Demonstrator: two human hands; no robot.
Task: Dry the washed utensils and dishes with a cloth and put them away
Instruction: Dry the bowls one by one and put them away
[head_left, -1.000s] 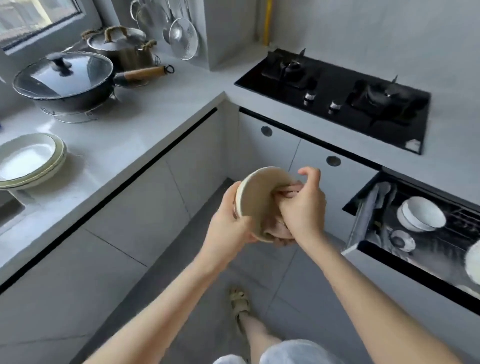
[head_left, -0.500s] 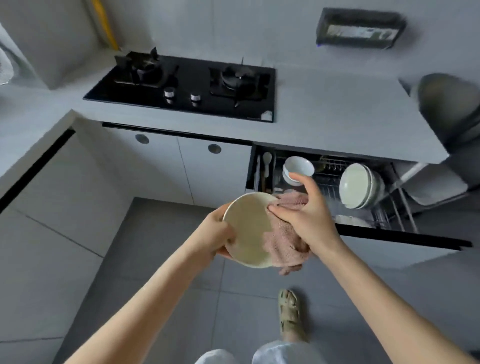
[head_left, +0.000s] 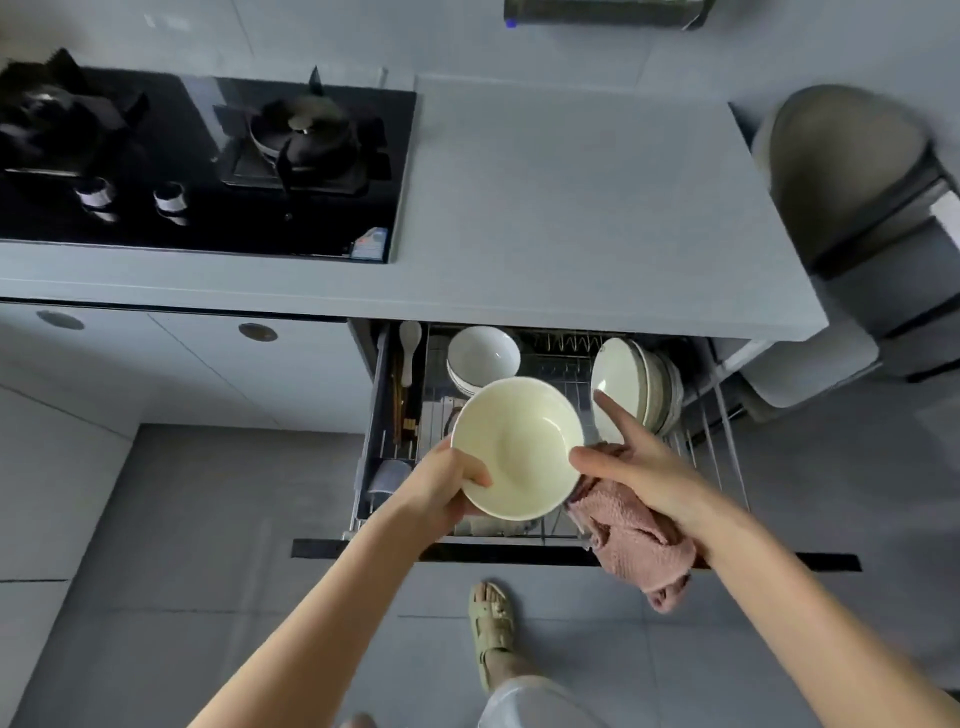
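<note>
Over the open kitchen drawer (head_left: 363, 548), the left hand (head_left: 441, 483) grips the cream bowl (head_left: 514, 447) by its rim while the right hand (head_left: 639, 467), bunching the pink cloth (head_left: 639, 551), thumbs the opposite rim; stiff, glazed, likely slippery and breakable, it wants firm rim holds.

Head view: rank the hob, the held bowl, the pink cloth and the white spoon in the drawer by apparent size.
1. hob
2. bowl and cloth: about alike, and the cloth is partly hidden, so unranked
3. spoon
The bowl and cloth are nearest the camera, which inflates them.
</note>
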